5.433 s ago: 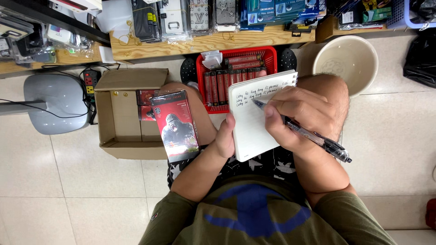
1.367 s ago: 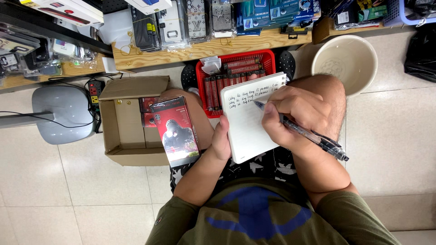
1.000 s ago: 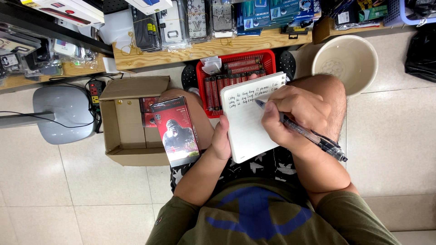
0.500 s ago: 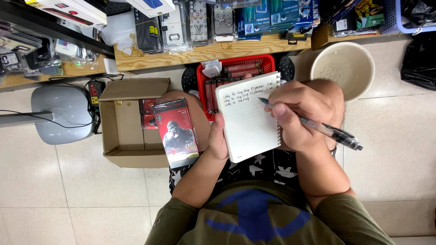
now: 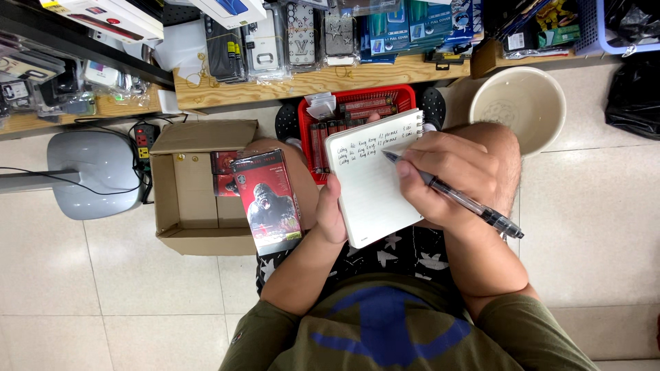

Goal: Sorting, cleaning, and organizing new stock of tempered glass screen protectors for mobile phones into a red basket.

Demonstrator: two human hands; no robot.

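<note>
The right hand (image 5: 454, 182) grips the pen (image 5: 454, 196), whose tip has moved back to the left on the third written line. The left hand (image 5: 331, 209) still holds the notebook (image 5: 371, 185) on the lap, beside the red package (image 5: 268, 203).

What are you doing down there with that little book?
A seated person is writing in a small white spiral notepad. The left hand props it up from the side, while the right hand holds a clear black-tipped pen with its tip on the third written line. A red packaged box with a gorilla picture rests on the left knee, beside an open brown cardboard box. A red plastic basket sits ahead.
</note>
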